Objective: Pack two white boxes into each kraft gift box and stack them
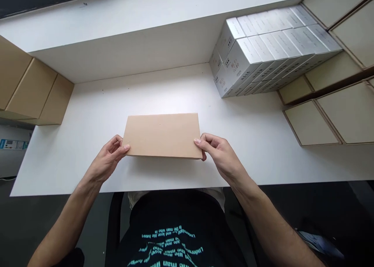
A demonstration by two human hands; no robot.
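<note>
A plain brown cardboard box (162,134) is between my two hands over the front part of the white table. My left hand (109,156) grips its near left corner, thumb on top and the other fingers curled at the side. At the near right corner, my right hand (217,152) holds it the same way, with the thumb on the top face. The box looks closed, and a shadow falls on the table below its near edge. Its underside is hidden.
Silver-white printed boxes (263,52) stand stacked at the back right of the white table (163,93). Several tan boxes (315,121) line the right side. More brown cartons (35,87) stand at the left edge. A raised white ledge (146,21) runs along the back.
</note>
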